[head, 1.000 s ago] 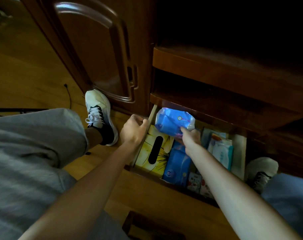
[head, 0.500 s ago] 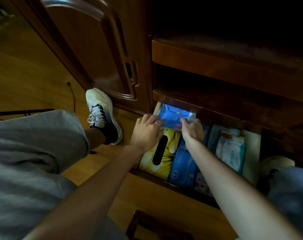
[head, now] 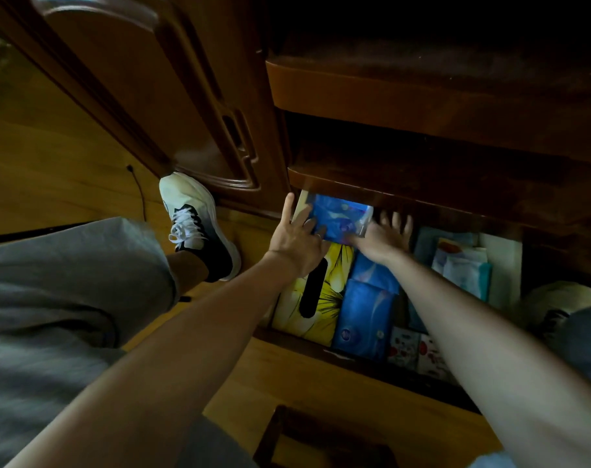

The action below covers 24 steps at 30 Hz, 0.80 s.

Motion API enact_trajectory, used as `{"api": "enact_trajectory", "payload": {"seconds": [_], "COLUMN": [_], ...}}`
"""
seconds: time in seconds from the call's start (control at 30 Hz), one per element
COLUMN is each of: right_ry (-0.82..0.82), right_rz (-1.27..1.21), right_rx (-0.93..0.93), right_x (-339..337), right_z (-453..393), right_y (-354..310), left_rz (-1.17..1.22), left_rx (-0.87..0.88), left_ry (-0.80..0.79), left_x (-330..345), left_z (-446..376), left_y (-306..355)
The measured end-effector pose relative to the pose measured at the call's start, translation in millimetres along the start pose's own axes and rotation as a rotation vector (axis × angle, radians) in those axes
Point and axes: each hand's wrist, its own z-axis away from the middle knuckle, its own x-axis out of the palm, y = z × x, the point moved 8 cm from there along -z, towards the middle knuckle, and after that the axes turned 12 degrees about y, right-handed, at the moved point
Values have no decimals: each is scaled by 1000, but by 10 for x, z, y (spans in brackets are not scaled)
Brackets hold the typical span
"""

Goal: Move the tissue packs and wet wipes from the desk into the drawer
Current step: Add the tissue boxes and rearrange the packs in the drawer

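Left hand: fingers straight, pressing the near-left edge of a blue tissue pack. Right hand: fingers spread and blurred, touching the pack's right edge. Pack sits at the back of the open drawer, beyond both hands. Yellow tissue box lies beneath the left wrist; wet wipes right of the right hand.

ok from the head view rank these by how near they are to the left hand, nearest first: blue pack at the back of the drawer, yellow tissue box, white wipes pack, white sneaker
1. Blue pack: at the drawer's back; the left hand touches it.
2. Yellow tissue box: just below that hand, too close to call against the blue pack.
3. White sneaker: on the floor, to its left.
4. White wipes pack: far right in the drawer.
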Motion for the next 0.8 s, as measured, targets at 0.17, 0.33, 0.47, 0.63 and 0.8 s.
{"api": "enact_trajectory", "payload": {"seconds": [0.17, 0.33, 0.47, 0.63, 0.8], "right_ry": [24, 72, 78, 23, 25], "right_rz": [36, -500, -392, -261, -292], "right_rx": [47, 141, 10, -120, -94], "right_x": [9, -39, -126, -95, -28], "right_z": [-93, -16, -37, -131, -63], "right_y": [28, 162, 109, -13, 6], "left_rz": [20, 35, 24, 152, 215], "left_rx": [-14, 22, 47, -114, -111], "left_ry": [52, 27, 55, 143, 150], "left_x": [-12, 28, 41, 76, 157], "left_z": [-102, -149, -180, -183, -185], "left_y": [-9, 0, 30, -28, 5]}}
